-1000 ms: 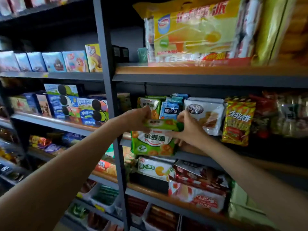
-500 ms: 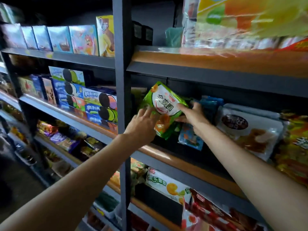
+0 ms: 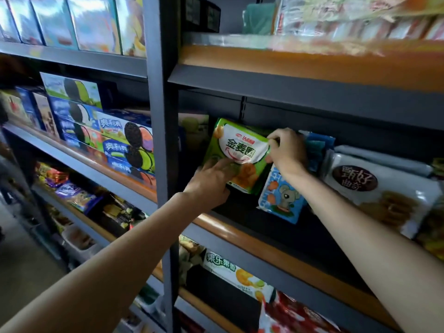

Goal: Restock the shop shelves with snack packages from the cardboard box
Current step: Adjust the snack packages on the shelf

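Note:
A green snack bag (image 3: 242,150) with a white label stands tilted at the left end of the middle shelf (image 3: 276,239), just right of the grey upright post (image 3: 165,164). My left hand (image 3: 211,183) holds its lower left part, fingers lying on the front and thumb underneath. My right hand (image 3: 286,147) pinches the bag's upper right corner. A blue snack bag (image 3: 281,195) with a cartoon mouse leans right beside it, under my right wrist. The cardboard box is out of view.
A large white cookie bag (image 3: 379,188) lies to the right on the same shelf. Blue and green sandwich-cookie boxes (image 3: 120,140) fill the left bay. More packets sit on the lower shelf (image 3: 237,272), and the shelf above (image 3: 312,68) overhangs closely.
The green bag went from hanging in front of the shelf edge up into the shelf, then settled more upright with its face forward. Both hands stayed on it, and the view closed in.

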### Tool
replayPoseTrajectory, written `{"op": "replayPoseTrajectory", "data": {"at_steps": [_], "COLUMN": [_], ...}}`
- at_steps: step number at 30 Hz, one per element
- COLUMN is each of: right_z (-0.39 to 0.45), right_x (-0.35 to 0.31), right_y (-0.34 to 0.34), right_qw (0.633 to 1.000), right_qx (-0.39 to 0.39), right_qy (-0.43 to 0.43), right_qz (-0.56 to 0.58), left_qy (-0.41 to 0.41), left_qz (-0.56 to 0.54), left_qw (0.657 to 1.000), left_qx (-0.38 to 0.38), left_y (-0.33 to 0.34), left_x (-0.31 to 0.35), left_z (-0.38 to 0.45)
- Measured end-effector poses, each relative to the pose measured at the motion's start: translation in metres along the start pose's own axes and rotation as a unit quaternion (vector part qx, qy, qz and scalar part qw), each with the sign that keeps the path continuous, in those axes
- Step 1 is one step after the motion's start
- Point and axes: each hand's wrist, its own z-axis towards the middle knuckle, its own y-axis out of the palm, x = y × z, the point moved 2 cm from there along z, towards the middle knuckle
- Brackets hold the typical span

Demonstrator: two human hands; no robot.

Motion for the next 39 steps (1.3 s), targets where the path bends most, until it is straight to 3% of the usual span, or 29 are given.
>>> {"op": "replayPoseTrajectory", "data": {"at_steps": [6, 11, 13, 15, 18, 20, 23, 28, 31, 35, 39], "right_z": [-0.005, -0.024, -0.042, -0.068, -0.110, -0.141, -0.187, -0.325, -0.445, -0.609, -0.738], "right_x": [-0.015, -0.017, -0.027, -0.043, -0.071, -0.097, -0.147, -0.249, -0.298, -0.333, -0.342], "right_y": [-0.007, 0.000, -0.004, -0.004, 0.014, 0.037, 0.092, 0.204, 0.256, 0.315, 0.361], "right_qw": [0.994, 0.991, 0.995, 0.988, 0.952, 0.924, 0.891, 0.795, 0.702, 0.564, 0.476], "right_qx": [0.037, 0.006, 0.051, 0.106, 0.085, 0.039, -0.044, -0.301, -0.457, -0.603, -0.669], "right_qy": [-0.011, 0.056, 0.001, -0.112, -0.279, -0.351, -0.406, -0.482, -0.515, -0.559, -0.571], "right_qz": [-0.106, -0.123, -0.089, -0.013, 0.094, 0.146, 0.197, 0.212, 0.183, 0.071, -0.011], "left_qy": [0.029, -0.001, 0.030, 0.076, 0.089, 0.026, -0.114, -0.400, -0.582, -0.750, -0.791], "left_qz": [-0.008, -0.037, -0.077, -0.130, -0.214, -0.231, -0.197, -0.141, -0.096, -0.074, -0.079], "left_qw": [0.998, 0.995, 0.996, 0.986, 0.948, 0.935, 0.935, 0.891, 0.806, 0.657, 0.600], "left_qx": [-0.050, -0.097, -0.041, 0.071, 0.219, 0.268, 0.271, 0.159, 0.047, -0.031, -0.089], "left_y": [0.004, 0.003, -0.004, -0.014, -0.026, -0.026, -0.013, 0.035, 0.063, 0.072, 0.087], "left_x": [0.000, -0.007, -0.009, -0.010, -0.026, -0.051, -0.099, -0.170, -0.186, -0.179, -0.182], "left_z": [-0.003, -0.004, -0.015, -0.043, -0.106, -0.154, -0.231, -0.426, -0.573, -0.739, -0.852]}}
